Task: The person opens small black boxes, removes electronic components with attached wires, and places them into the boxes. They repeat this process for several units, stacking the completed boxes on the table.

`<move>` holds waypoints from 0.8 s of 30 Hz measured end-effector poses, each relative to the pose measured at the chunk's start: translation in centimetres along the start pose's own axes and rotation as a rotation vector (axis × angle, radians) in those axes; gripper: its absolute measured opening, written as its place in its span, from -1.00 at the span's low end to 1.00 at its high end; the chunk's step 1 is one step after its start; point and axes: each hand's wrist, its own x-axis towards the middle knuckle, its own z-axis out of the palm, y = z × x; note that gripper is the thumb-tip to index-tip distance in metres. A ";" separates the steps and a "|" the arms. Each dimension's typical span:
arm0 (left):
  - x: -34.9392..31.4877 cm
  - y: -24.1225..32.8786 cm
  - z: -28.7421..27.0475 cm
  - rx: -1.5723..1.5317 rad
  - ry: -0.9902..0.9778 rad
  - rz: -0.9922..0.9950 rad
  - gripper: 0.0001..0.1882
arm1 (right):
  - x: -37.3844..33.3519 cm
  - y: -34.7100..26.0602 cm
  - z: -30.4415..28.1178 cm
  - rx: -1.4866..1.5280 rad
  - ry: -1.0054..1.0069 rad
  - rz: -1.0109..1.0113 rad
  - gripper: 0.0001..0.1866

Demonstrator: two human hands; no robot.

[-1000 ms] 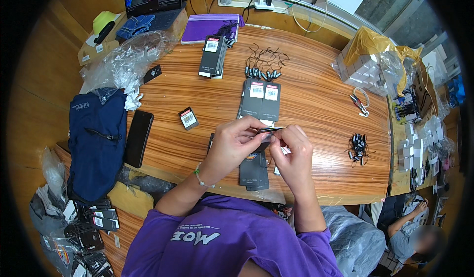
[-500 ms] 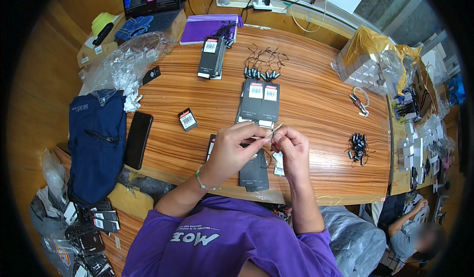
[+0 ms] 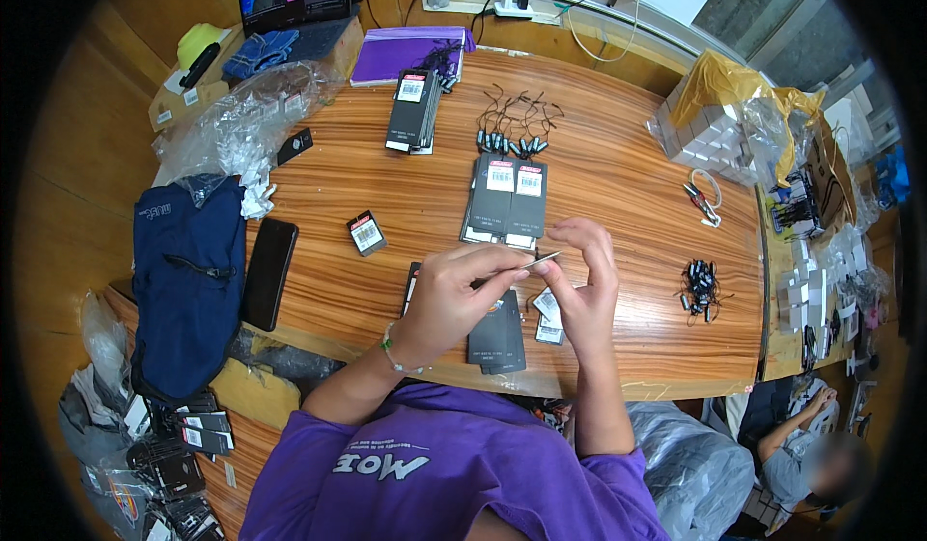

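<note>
My left hand [image 3: 473, 285] is closed, pinching a thin tag [image 3: 543, 259] seen almost edge-on. Close on its right, my right hand [image 3: 586, 285] has its fingers raised and spread apart, with the thumb at the tag's end. Beneath the hands lie dark grey hang tags [image 3: 498, 336], partly covered by my left hand. White-labelled small tags [image 3: 549, 325] rest below my right hand. Just beyond stand two side-by-side piles of grey hang tags [image 3: 527, 201] with white labels. Black cords with pale-ended toggles [image 3: 512, 143] fan out above those piles.
A taller tag stack [image 3: 411, 111] and a small labelled tag [image 3: 367, 234] lie leftward, near a black phone [image 3: 270, 276] and navy bag [image 3: 190, 285]. Rightward are a toggle heap [image 3: 701, 288], snips [image 3: 702, 203] and white boxes [image 3: 710, 131]. A co-worker [image 3: 797, 454] sits at lower right.
My right hand's fingers have lifted and opened from their pinch. The tag in my left hand has tilted flatter, and more of the white-labelled tags below my right hand shows.
</note>
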 end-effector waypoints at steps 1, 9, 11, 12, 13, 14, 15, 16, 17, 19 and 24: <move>0.0 -0.1 -0.1 0.054 0.003 0.028 -0.87 | -0.2 0.6 -0.2 0.043 -0.065 0.005 -0.85; 0.5 -0.1 -0.7 0.360 -0.005 0.375 -0.82 | -0.4 0.9 0.1 0.706 -0.210 0.421 -0.94; 0.5 -0.1 -0.8 0.359 -0.001 0.390 -0.82 | -0.3 0.7 0.2 0.847 -0.191 0.492 -0.95; 0.5 -0.1 -0.8 0.359 0.001 0.397 -0.82 | -0.2 0.4 0.3 0.867 -0.177 0.497 -0.96; 0.5 0.0 -0.8 0.362 0.012 0.393 -0.82 | 0.0 0.1 0.4 0.888 -0.164 0.501 -0.97; 0.6 0.1 -0.9 0.366 0.024 0.390 -0.82 | 0.2 -0.1 0.5 0.909 -0.151 0.506 -0.98; 0.7 0.3 -0.9 0.369 0.035 0.386 -0.82 | 0.3 -0.3 0.7 0.923 -0.158 0.503 -0.98; 0.9 0.3 -1.1 0.383 0.029 0.407 -0.83 | 0.5 -0.4 0.8 0.936 -0.164 0.499 -0.98; 1.1 0.4 -1.2 0.396 0.024 0.427 -0.83 | 0.6 -0.4 0.9 0.949 -0.170 0.494 -0.98; 1.4 0.6 -1.7 0.441 -0.036 0.462 -0.84 | 0.9 -0.1 0.7 1.023 -0.029 0.523 -0.97; 0.0 -0.6 -1.7 0.343 -0.132 0.320 -0.84 | 3.3 -0.8 -1.6 1.199 0.175 0.354 -0.95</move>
